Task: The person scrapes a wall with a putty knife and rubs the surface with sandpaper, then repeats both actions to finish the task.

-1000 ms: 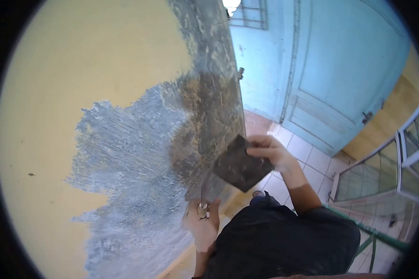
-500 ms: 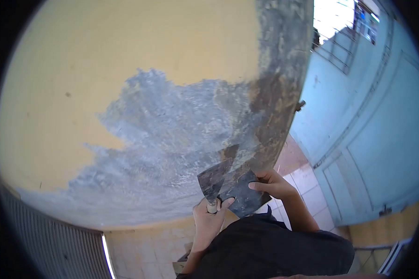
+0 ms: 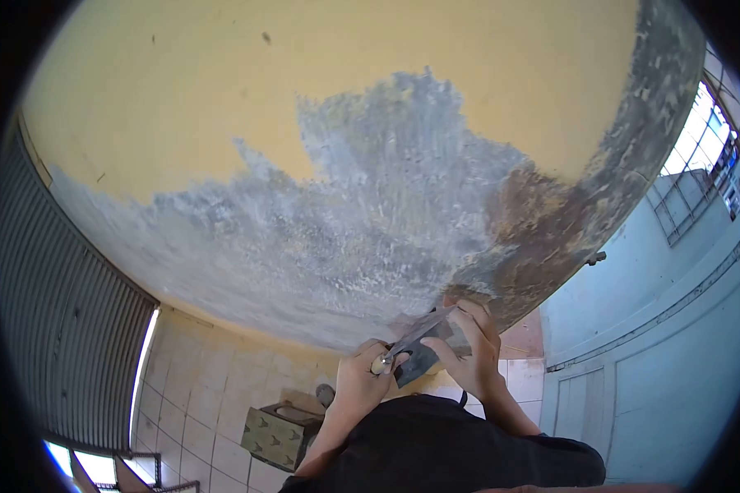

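Note:
My left hand [image 3: 358, 382] grips the handle of a putty knife [image 3: 415, 333], whose metal blade points up and right toward the wall. My right hand [image 3: 473, 353] holds a dark flat plaster board [image 3: 419, 360] just below the blade, with its fingers over the board's upper edge. Both hands are close together in front of my dark shirt. Right above them is the yellow wall [image 3: 222, 99] with a large grey scraped patch [image 3: 362, 230] and a dark, rusty-brown strip along the wall's corner edge [image 3: 567, 222].
A grey corrugated shutter [image 3: 66, 329] is at the left. Below lies a tiled floor [image 3: 214, 386] with a small patterned box [image 3: 275, 431]. A light blue door and wall [image 3: 666, 370] are at the right, with a barred window [image 3: 699, 164] above.
The view has swung left and down along the wall. My hands have come closer together, and the knife blade now lies over the board held in my right hand.

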{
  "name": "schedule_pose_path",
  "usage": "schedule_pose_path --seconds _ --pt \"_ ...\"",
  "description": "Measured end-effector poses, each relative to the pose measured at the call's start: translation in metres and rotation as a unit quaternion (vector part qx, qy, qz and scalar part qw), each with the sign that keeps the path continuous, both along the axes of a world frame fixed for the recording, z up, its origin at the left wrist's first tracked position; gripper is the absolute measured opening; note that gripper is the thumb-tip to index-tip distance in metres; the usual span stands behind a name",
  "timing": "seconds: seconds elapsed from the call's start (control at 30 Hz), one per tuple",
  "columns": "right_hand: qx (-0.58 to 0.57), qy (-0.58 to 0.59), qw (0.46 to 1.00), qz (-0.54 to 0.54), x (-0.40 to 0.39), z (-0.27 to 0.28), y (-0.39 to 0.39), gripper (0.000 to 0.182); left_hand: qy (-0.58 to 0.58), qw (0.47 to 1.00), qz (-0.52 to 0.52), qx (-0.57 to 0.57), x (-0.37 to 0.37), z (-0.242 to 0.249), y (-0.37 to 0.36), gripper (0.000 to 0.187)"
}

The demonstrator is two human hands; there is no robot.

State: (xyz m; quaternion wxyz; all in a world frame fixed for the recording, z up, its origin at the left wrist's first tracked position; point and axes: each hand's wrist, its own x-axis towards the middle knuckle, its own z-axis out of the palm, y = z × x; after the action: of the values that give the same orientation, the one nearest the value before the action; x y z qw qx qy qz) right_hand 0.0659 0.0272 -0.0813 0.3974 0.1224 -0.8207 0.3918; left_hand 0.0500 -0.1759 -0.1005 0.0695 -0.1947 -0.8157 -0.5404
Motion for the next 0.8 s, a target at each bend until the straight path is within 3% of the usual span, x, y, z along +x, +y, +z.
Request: schedule_pose_path --seconds 0.1,0.17,0.2,0.27,0.4,0.5,0.6,0.67,0.8 --pt "0.085 -0.073 0.991 0.068 0.005 0.015 -0.005 0.041 -0.005 1.0 -0.01 -0.025 -0.002 -0.015 -0.006 0.015" --pt "0.001 -0.21 0.966 0.148 0.008 0.017 -0.019 0.033 0.025 0.999 -0.041 -0.001 -0.006 -0.02 -0.01 0.016" --pt "0.003 -0.212 0.966 0.148 0.007 0.012 -0.026 0.033 0.024 0.999 -0.041 0.001 -0.007 -0.018 -0.013 0.016" --pt "-0.185 -0.304 0.91 0.211 0.004 -0.001 -0.038 0.016 -0.004 0.998 -0.07 -0.004 -0.01 -0.013 -0.019 0.014" --pt "-0.205 -0.311 0.908 0.193 -0.002 0.012 -0.058 0.014 -0.014 0.997 -0.079 0.014 -0.02 -0.011 -0.032 0.017" --pt "-0.292 -0.149 0.911 0.25 -0.022 0.029 -0.074 0.014 -0.06 0.995 -0.083 0.021 -0.028 -0.005 -0.048 0.024" --pt "-0.385 -0.133 0.883 0.234 -0.041 0.054 -0.089 0.015 0.005 0.996 -0.069 0.05 -0.046 0.002 -0.065 0.023" --pt "-0.379 -0.156 0.886 0.217 -0.047 0.07 -0.098 0.015 0.056 0.995 -0.036 0.08 -0.061 0.01 -0.073 0.023" --pt "-0.394 -0.209 0.876 0.183 -0.052 0.083 -0.121 0.017 0.084 0.991 -0.088 0.059 -0.092 0.043 -0.092 0.023"
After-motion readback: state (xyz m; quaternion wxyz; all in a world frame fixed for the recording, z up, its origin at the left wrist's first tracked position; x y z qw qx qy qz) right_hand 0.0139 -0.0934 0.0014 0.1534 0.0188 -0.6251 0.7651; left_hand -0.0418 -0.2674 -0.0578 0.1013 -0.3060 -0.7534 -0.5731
